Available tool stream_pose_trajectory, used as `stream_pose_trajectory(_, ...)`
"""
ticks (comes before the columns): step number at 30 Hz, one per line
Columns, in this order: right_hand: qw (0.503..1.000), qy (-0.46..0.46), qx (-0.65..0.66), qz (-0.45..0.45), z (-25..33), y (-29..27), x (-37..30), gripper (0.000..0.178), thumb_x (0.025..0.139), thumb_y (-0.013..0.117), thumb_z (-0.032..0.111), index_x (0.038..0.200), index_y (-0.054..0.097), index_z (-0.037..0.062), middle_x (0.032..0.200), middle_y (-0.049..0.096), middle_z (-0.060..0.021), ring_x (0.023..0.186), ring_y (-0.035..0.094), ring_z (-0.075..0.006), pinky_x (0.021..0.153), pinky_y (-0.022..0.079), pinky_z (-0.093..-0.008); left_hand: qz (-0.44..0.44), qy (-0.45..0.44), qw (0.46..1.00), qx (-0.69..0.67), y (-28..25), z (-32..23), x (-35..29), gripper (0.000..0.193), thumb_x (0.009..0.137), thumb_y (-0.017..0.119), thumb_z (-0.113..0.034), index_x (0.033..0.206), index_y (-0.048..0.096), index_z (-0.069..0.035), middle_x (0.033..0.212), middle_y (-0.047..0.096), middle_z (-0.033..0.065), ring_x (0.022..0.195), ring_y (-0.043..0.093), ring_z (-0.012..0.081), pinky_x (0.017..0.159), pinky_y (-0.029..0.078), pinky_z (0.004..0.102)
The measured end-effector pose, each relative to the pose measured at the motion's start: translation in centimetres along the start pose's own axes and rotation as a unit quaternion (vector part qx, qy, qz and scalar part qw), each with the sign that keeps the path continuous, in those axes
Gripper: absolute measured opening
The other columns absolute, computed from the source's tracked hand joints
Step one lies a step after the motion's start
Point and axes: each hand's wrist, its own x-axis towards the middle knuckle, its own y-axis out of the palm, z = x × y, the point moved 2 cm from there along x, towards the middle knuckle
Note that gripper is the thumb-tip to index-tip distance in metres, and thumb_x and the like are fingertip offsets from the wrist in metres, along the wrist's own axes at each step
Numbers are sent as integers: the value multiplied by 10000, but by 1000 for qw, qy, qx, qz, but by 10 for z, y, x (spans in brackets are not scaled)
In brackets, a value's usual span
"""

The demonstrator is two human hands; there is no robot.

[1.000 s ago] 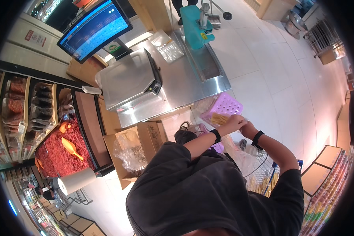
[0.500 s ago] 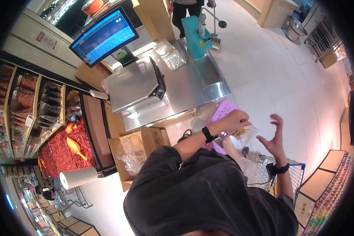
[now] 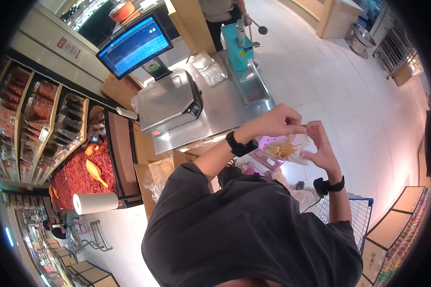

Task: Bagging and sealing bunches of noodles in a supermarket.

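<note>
A clear plastic bag (image 3: 286, 149) with thin yellowish strips inside hangs in front of me, to the right of the steel counter's near corner. My left hand (image 3: 278, 120) is closed in a pinch at the bag's top edge. Close beside it, my right hand (image 3: 322, 146) curves round the bag's right side, its fingertips meeting the left ones at the top and its thumb lower on the plastic. Below and behind the bag, part of a purple plastic basket (image 3: 273, 161) shows. Black bands are on both wrists.
A flat scale (image 3: 170, 100) and lit screen (image 3: 135, 45) stand on the steel counter (image 3: 220, 112). Beyond is a teal lever machine (image 3: 236, 48), with a person behind it. A wire cart (image 3: 359, 215) is at my right. A bin of red dried goods (image 3: 79, 170) and a paper roll (image 3: 96, 203) lie left.
My right hand has moved in from the right and now meets my left at the bag's top. The left hand has risen slightly. The person behind the teal machine has come closer to it.
</note>
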Motion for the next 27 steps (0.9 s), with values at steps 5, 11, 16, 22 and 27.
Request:
stream_pose_trajectory(5,994,64,79,34,12,11,15,1163,599,991,310,1504,305,61,1363,545,-142,1322,512,-269,1150,361,-421,-44,0,998,43,-17,-28,-12,343,893,752,-236,685,604,-7,549,456,0,546,416,81,529,352,274)
stream_pose_trajectory(11,997,-51,9,49,30,28,18,1060,665,951,342,1490,358,38,1396,543,-142,1340,513,-277,1140,368,-405,-49,-49,998,-7,-26,-36,-30,349,897,749,-242,674,604,-15,557,479,-11,553,418,61,533,343,257)
stream_pose_trajectory(16,980,-83,-168,-66,35,45,27,410,913,727,176,1251,578,-3,1131,665,-193,1023,675,-338,868,526,-388,-50,-62,997,-18,-35,-59,-31,368,943,725,-176,659,543,-29,598,509,-37,561,498,30,524,384,217)
stream_pose_trajectory(22,955,-86,-252,-132,39,50,44,105,998,573,58,985,662,3,808,729,-123,721,735,-264,636,544,-332,-99,-67,993,14,-52,-61,-46,216,976,657,-133,807,638,0,708,588,5,623,566,77,573,444,238)
stream_pose_trajectory(27,955,-92,-202,-195,48,47,52,204,1015,590,125,869,660,1,665,698,-109,621,731,-183,546,536,-266,-115,94,983,-109,-40,-34,-69,433,909,751,-267,1223,620,2,1144,676,113,1064,654,203,908,530,344)
